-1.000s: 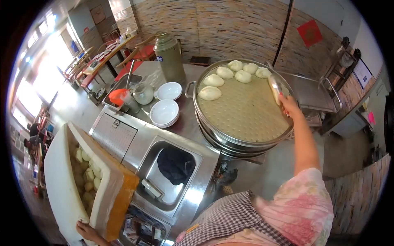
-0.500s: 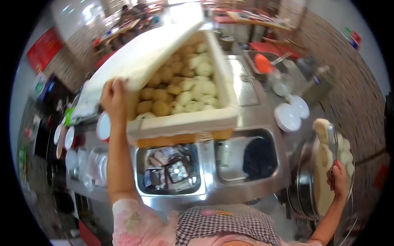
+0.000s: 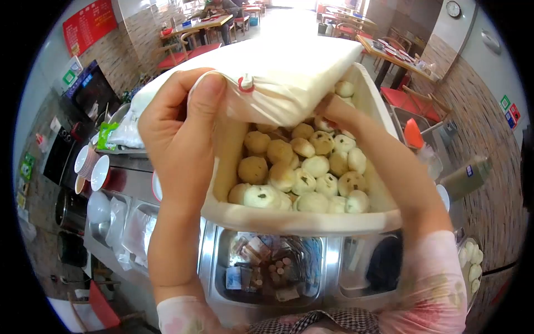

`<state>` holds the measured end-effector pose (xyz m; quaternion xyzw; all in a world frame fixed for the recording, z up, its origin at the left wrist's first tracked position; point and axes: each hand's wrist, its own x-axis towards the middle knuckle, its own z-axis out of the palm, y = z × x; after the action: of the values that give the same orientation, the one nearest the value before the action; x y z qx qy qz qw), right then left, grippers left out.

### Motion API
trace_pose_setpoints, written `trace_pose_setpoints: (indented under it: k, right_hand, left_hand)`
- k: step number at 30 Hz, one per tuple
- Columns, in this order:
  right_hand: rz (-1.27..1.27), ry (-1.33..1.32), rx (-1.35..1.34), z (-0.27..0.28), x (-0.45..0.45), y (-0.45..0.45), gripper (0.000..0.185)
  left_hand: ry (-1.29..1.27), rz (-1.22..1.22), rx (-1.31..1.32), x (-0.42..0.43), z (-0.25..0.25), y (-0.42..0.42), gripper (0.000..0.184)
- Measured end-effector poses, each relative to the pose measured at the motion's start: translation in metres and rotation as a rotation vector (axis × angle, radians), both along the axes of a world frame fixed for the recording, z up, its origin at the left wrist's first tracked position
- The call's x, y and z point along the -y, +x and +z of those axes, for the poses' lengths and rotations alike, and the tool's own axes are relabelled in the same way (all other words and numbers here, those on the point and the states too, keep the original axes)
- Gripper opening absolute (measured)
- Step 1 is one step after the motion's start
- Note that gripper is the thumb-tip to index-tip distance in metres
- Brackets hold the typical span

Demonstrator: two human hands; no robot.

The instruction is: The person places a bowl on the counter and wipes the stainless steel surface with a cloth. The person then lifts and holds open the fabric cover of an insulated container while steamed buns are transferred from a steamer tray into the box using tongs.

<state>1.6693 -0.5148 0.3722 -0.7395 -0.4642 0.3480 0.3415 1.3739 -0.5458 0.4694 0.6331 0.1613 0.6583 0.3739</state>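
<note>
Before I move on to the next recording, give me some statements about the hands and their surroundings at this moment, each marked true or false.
1. The left hand grips the edge of a raised white lid. True.
2. The right hand reaches into the white box, partly hidden by the lid. True.
3. The box is empty. False: it holds many buns.
4. The dark cloth lies inside the box. False: the dark cloth lies in a sink basin.
5. A round clock shows at the upper right of the view. True.
</note>
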Motion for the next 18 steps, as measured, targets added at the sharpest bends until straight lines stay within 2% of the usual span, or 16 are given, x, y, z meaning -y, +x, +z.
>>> trace_pose_setpoints:
  k: [1,5,9,13,15,18]
  right_hand:
    - [-0.026,0.011,0.026,-0.016,-0.028,-0.002,0.039]
    - [-0.085,0.018,0.174,-0.057,-0.083,-0.005,0.042]
    - [-0.057,0.031,0.350,-0.053,-0.072,0.005,0.044]
    - [0.000,0.049,0.484,-0.008,0.019,0.021,0.047]
    - [0.005,-0.015,0.452,0.035,0.093,0.012,0.038]
    - [0.002,-0.003,0.414,0.045,0.176,0.044,0.038]
  left_hand:
    - [0.006,-0.016,-0.094,-0.006,-0.004,-0.012,0.022]
    - [0.099,-0.068,-0.055,-0.013,-0.014,-0.022,0.023]
    - [0.072,-0.055,-0.035,-0.012,-0.023,-0.027,0.023]
    - [-0.039,-0.002,-0.059,-0.005,-0.029,-0.026,0.023]
    - [-0.076,0.004,-0.010,0.004,-0.027,-0.016,0.019]
    - [-0.089,-0.004,-0.006,0.010,-0.032,-0.009,0.020]
